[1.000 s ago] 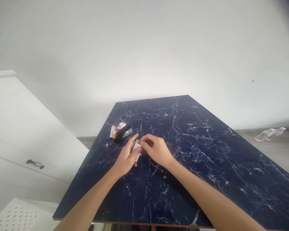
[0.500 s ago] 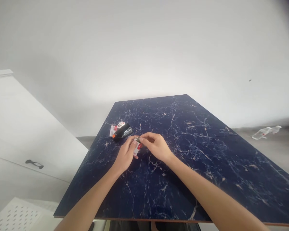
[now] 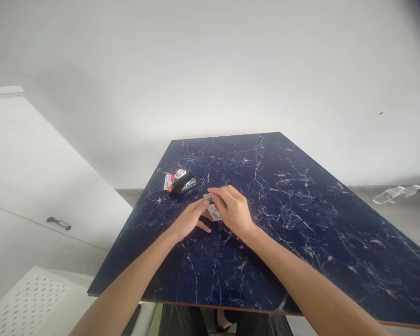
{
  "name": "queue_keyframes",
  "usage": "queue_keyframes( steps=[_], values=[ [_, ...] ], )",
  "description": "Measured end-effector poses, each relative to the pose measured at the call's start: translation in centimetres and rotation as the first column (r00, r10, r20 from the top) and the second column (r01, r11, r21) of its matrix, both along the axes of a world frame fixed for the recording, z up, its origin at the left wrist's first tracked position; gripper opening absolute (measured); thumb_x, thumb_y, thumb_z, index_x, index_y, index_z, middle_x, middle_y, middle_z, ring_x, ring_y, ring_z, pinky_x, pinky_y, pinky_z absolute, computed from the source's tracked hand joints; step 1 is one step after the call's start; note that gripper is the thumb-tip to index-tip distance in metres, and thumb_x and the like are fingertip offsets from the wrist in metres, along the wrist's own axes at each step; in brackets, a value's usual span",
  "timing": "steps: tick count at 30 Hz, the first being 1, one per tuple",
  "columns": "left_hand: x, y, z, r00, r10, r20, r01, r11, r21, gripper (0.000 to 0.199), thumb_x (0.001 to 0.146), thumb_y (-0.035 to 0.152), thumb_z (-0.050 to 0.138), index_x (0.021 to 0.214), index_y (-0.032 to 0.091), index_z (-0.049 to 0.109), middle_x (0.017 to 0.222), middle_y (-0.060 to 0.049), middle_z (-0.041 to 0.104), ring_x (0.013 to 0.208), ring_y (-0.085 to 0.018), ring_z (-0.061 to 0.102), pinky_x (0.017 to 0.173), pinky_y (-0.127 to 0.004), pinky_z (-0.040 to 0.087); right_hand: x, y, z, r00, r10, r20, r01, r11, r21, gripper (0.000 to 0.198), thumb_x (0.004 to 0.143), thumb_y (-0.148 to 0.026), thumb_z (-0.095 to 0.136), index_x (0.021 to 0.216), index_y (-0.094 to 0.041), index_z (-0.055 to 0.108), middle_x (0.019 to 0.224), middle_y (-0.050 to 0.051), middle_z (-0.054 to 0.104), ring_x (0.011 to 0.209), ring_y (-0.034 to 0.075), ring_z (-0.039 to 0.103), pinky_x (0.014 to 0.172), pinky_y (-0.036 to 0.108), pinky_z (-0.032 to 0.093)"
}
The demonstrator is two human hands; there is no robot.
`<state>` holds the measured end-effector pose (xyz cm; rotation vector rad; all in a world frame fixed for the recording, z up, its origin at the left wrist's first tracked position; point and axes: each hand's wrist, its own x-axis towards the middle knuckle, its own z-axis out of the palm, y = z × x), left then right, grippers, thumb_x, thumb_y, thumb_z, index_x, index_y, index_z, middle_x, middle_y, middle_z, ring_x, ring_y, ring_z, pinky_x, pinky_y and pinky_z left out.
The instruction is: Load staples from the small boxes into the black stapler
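A small white-and-red cardboard box (image 3: 215, 213) is held over the middle of the table, its far end partly covered by fingers. My left hand (image 3: 192, 218) grips that far end from the left between thumb and forefinger, while its lower fingers are spread apart. From the right, my right hand (image 3: 234, 210) closes its fingertips on the same end, where a greyish-white flap or piece shows. What lies inside the box is hidden. Just beyond my left hand, a black stapler (image 3: 182, 184) with an orange tip rests on the table.
Next to the stapler lie other white-and-red packets (image 3: 169, 181). The dark blue marbled table (image 3: 294, 210) stands near a pale wall. A white cabinet (image 3: 49, 172) is at the left, a perforated white surface (image 3: 28, 303) below it. A clear plastic bottle (image 3: 394, 193) lies on the floor at right.
Both hands and the box have shifted slightly right. The box has turned, and my left hand's lower fingers have come away from its underside. The view has tilted a little.
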<state>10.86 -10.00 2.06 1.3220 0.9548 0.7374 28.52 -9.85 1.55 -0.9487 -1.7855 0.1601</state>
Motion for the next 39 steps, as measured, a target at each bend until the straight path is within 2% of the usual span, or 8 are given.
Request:
queue_keyframes(
  steps=[5, 8, 12, 16, 19, 23, 33, 39],
  values=[
    [0.1, -0.3, 0.3, 0.976, -0.029, 0.214, 0.063, 0.987, -0.15, 0.042, 0.1, 0.053, 0.054, 0.115, 0.018, 0.07, 0.107, -0.013, 0.071, 0.106, -0.027, 0.067, 0.088, -0.047, 0.062, -0.5, -0.4, -0.5, 0.997, 0.068, -0.042, -0.068, 0.998, -0.006, 0.026, 0.105, -0.023, 0.048, 0.113, -0.025, 0.073, 0.101, 0.006, 0.077, 0.091, 0.019, 0.071, 0.08, 0.034, 0.058],
    [0.4, -0.4, 0.0, 0.951, -0.034, 0.306, 0.1, 0.974, -0.201, 0.038, 0.1, 0.049, 0.053, 0.112, 0.017, 0.07, 0.104, -0.013, 0.073, 0.104, -0.029, 0.069, 0.087, -0.049, 0.062, -0.9, -0.6, -0.6, 0.995, 0.084, -0.063, -0.084, 0.996, 0.006, 0.025, 0.105, -0.023, 0.05, 0.113, -0.024, 0.073, 0.1, 0.006, 0.077, 0.09, 0.019, 0.072, 0.08, 0.034, 0.058],
    [0.8, -0.5, -0.7, 0.948, 0.067, 0.312, -0.02, 0.988, -0.154, 0.028, 0.097, 0.041, 0.057, 0.093, 0.015, 0.07, 0.094, -0.01, 0.072, 0.097, -0.027, 0.069, 0.081, -0.043, 0.063, -1.1, -0.8, -0.3, 0.994, 0.088, -0.072, -0.092, 0.994, -0.052, 0.022, 0.103, -0.023, 0.053, 0.111, -0.024, 0.074, 0.099, 0.006, 0.077, 0.09, 0.02, 0.071, 0.081, 0.034, 0.058],
    [0.7, -0.4, -0.2, 0.948, 0.099, 0.302, -0.083, 0.994, -0.064, 0.032, 0.098, 0.045, 0.056, 0.103, 0.016, 0.069, 0.099, -0.009, 0.071, 0.096, -0.025, 0.069, 0.08, -0.04, 0.062, -1.0, -0.9, 0.5, 0.986, -0.004, -0.166, -0.036, 0.971, -0.238, 0.02, 0.101, -0.025, 0.057, 0.11, -0.024, 0.074, 0.104, 0.005, 0.077, 0.091, 0.02, 0.072, 0.082, 0.035, 0.058],
    [0.4, -0.2, 0.6, 0.966, 0.101, 0.237, -0.106, 0.994, 0.012, 0.035, 0.099, 0.048, 0.056, 0.109, 0.017, 0.068, 0.101, -0.009, 0.07, 0.096, -0.025, 0.07, 0.081, -0.04, 0.063, -0.8, -0.9, 0.9, 0.972, -0.015, -0.234, -0.067, 0.939, -0.338, 0.019, 0.1, -0.028, 0.057, 0.109, -0.024, 0.073, 0.1, 0.004, 0.078, 0.084, 0.02, 0.073, 0.079, 0.034, 0.059],
    [0.0, 0.1, 0.8, 0.985, 0.16, 0.068, -0.164, 0.984, 0.067, 0.03, 0.098, 0.043, 0.056, 0.097, 0.015, 0.068, 0.091, -0.007, 0.069, 0.084, -0.022, 0.071, 0.08, -0.04, 0.063, -0.6, -0.8, 1.1, 0.964, 0.065, -0.257, -0.165, 0.907, -0.388, 0.018, 0.099, -0.03, 0.057, 0.106, -0.023, 0.073, 0.099, 0.004, 0.078, 0.084, 0.019, 0.074, 0.076, 0.032, 0.059],
    [-0.2, 0.7, 0.0, 0.964, 0.23, -0.132, -0.209, 0.966, 0.153, 0.022, 0.092, 0.029, 0.052, 0.082, 0.016, 0.067, 0.08, -0.005, 0.069, 0.072, -0.019, 0.07, 0.071, -0.033, 0.062, -0.8, -1.0, 1.5, 0.986, 0.116, -0.12, -0.151, 0.925, -0.349, 0.017, 0.098, -0.024, 0.056, 0.102, -0.024, 0.073, 0.093, 0.002, 0.077, 0.08, 0.018, 0.073, 0.077, 0.03, 0.056],
    [-0.5, 0.5, 0.0, 0.969, 0.2, -0.147, -0.156, 0.952, 0.262, 0.031, 0.097, 0.037, 0.046, 0.093, 0.018, 0.071, 0.087, -0.005, 0.07, 0.081, -0.02, 0.069, 0.068, -0.029, 0.056, -0.6, -1.0, 1.9, 0.987, 0.081, -0.141, -0.131, 0.91, -0.393, 0.017, 0.095, -0.023, 0.058, 0.099, -0.023, 0.074, 0.091, 0.002, 0.078, 0.079, 0.017, 0.072, 0.075, 0.03, 0.056]
  ],
)
